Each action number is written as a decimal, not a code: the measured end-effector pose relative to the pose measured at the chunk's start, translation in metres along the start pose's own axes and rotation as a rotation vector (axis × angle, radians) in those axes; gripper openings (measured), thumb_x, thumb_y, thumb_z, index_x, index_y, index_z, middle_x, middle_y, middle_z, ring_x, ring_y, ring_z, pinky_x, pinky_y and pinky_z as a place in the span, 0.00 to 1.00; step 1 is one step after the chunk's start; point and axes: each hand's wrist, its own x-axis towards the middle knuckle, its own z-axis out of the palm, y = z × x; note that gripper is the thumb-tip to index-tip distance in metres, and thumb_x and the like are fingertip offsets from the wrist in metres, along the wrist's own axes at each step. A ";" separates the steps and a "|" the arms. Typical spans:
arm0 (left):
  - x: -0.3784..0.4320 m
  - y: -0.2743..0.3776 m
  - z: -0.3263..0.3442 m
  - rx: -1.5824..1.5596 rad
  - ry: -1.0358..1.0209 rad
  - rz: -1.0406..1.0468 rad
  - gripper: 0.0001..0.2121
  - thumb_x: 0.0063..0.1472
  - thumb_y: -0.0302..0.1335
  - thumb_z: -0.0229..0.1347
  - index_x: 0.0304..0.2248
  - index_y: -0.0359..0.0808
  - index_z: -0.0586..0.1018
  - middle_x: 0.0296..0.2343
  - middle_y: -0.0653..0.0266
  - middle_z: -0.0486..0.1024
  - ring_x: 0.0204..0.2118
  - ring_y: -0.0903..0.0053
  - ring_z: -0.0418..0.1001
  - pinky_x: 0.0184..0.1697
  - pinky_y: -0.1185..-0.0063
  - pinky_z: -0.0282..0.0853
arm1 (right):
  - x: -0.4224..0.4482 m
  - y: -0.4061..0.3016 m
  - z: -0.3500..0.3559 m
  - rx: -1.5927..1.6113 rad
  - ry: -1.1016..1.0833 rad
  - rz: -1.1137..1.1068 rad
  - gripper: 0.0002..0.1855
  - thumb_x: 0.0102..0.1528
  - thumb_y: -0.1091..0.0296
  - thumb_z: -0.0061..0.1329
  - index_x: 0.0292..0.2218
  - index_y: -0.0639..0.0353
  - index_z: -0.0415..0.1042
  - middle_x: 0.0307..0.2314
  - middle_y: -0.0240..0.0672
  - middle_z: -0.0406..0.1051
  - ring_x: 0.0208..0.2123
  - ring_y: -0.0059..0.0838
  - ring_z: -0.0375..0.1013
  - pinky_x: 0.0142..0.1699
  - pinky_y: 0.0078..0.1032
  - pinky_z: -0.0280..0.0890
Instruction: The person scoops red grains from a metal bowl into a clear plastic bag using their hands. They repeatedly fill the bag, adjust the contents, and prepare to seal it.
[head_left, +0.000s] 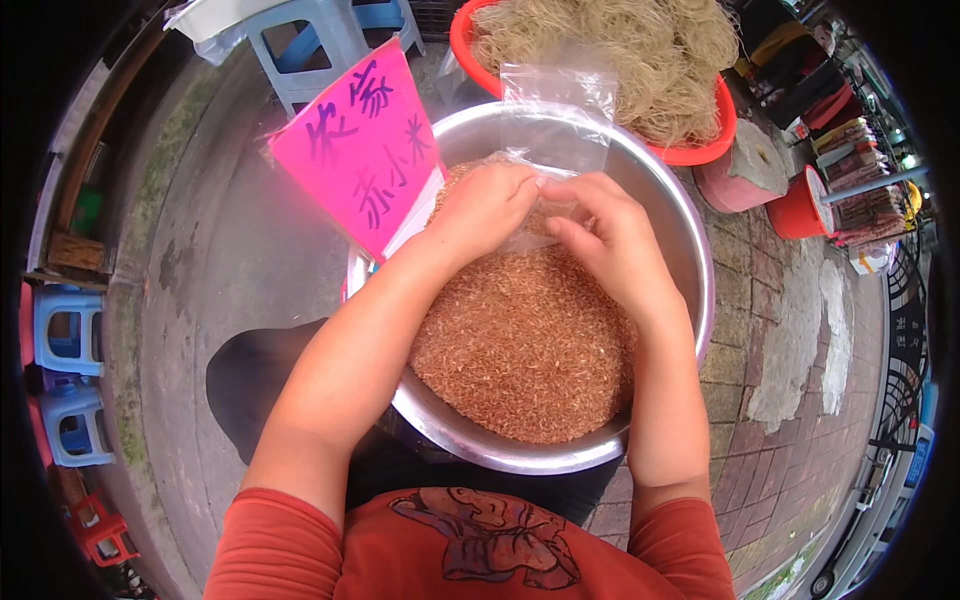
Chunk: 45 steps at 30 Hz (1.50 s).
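A round stainless steel basin holds a heap of reddish-brown grain. Above its far part, my left hand and my right hand meet at a clear plastic bag with some grain in it. The fingers of my left hand pinch the top of that bag. Thumb and forefinger of my right hand are apart, the forefinger reaching the bag's top edge; how firmly it grips is hidden. Beyond my hands another clear plastic bag lies over the basin's far rim. A pink handwritten card stands at the basin's left.
A red plastic basin of pale dried noodle-like strands stands beyond the steel one. Blue plastic stools are at the upper left, more at the far left. To the right are a concrete-filled pink base, a red bucket and brick paving.
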 end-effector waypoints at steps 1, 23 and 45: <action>0.000 0.000 -0.001 -0.004 0.021 -0.009 0.15 0.64 0.35 0.45 0.35 0.31 0.78 0.34 0.43 0.76 0.40 0.49 0.73 0.43 0.62 0.67 | 0.000 -0.003 -0.003 0.013 -0.064 0.062 0.13 0.49 0.77 0.56 0.39 0.63 0.74 0.34 0.44 0.73 0.37 0.46 0.73 0.44 0.33 0.68; 0.003 0.000 0.000 -0.068 -0.001 0.024 0.15 0.63 0.35 0.48 0.34 0.30 0.78 0.32 0.44 0.76 0.38 0.50 0.74 0.41 0.63 0.67 | 0.001 0.014 0.001 -0.079 0.054 -0.083 0.11 0.49 0.82 0.52 0.37 0.65 0.74 0.32 0.39 0.73 0.35 0.33 0.73 0.40 0.25 0.67; 0.005 -0.007 0.000 0.023 0.032 -0.002 0.14 0.62 0.36 0.49 0.35 0.33 0.79 0.33 0.46 0.77 0.38 0.50 0.74 0.42 0.62 0.68 | -0.008 -0.002 -0.008 -0.104 -0.220 -0.017 0.10 0.48 0.82 0.54 0.35 0.64 0.73 0.30 0.39 0.74 0.35 0.30 0.74 0.42 0.26 0.67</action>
